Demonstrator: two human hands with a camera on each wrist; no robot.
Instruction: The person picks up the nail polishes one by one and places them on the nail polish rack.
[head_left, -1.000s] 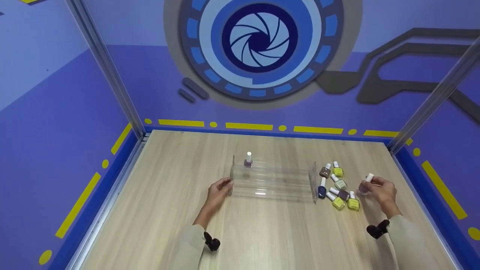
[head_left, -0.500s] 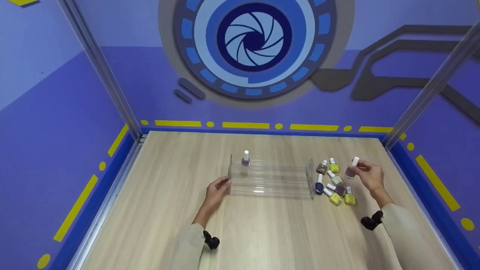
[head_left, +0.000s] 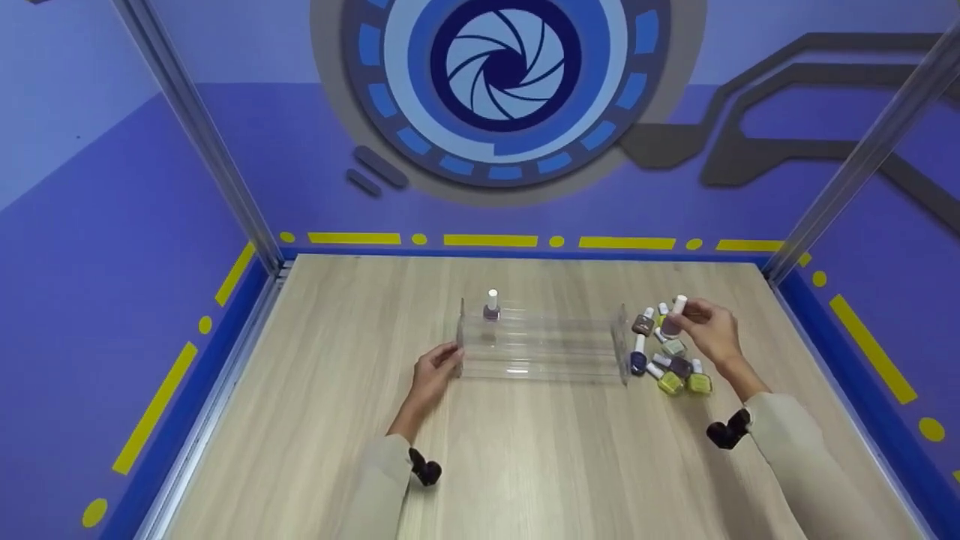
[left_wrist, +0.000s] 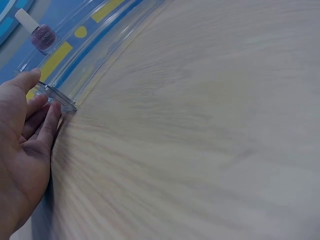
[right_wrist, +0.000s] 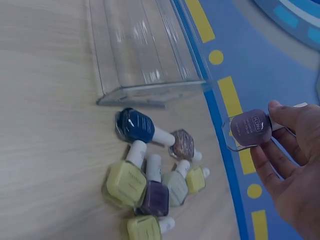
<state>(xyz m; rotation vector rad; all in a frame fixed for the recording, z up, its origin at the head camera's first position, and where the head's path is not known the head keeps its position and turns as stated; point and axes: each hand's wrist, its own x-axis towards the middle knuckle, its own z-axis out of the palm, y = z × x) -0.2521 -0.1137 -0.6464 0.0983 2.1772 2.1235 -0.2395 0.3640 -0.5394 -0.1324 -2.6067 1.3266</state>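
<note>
A clear stepped plastic display rack (head_left: 555, 349) stands on the table, and my left hand (head_left: 433, 373) grips its left end panel between thumb and fingers. One mauve nail polish bottle (left_wrist: 44, 37) with a white cap stands upright on the rack's top step, at the left. My right hand (head_left: 712, 334) pinches another mauve nail polish bottle (right_wrist: 251, 127) near its white cap, raised above the loose bottles right of the rack. Among those lie a dark blue bottle (right_wrist: 136, 125), a glittery brown one (right_wrist: 183, 144), a pale green one (right_wrist: 175, 186) and a dark purple one (right_wrist: 154, 199).
Several yellow bottles, one of them a yellow bottle (head_left: 670, 383) near the front, lie in the same cluster close to the rack's right end. Wood-grain tabletop (head_left: 540, 465) stretches in front. Blue printed panels (head_left: 247, 150) and metal posts enclose the table.
My right hand has lifted the mauve nail polish bottle and carried it left and away from me, over the back of the cluster. My left hand stays on the rack.
</note>
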